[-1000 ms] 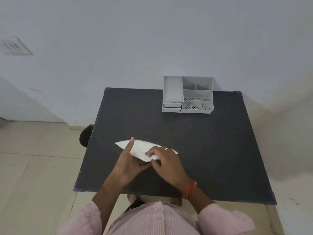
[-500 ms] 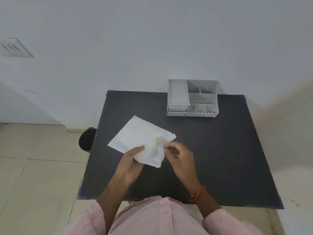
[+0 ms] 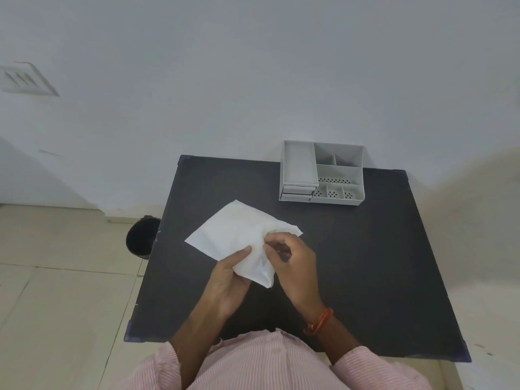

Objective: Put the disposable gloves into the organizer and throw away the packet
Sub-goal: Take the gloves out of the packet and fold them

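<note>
A flat white packet (image 3: 233, 235) is held above the black table (image 3: 365, 263), tilted with one corner pointing left. My left hand (image 3: 228, 280) grips its near edge from below, thumb on top. My right hand (image 3: 289, 260) pinches the packet's right edge with fingertips, near its open end. No gloves show outside the packet. The grey organizer (image 3: 323, 173) with several open compartments and small drawers stands at the table's far edge, apart from both hands.
A black bin (image 3: 140, 237) stands on the tiled floor just left of the table's far-left side. A white wall rises right behind the table. The table's near edge is against my body.
The packet has been lifted from lying low and flat to a raised, spread position. My right hand has shifted from the packet's near side to its right edge.
</note>
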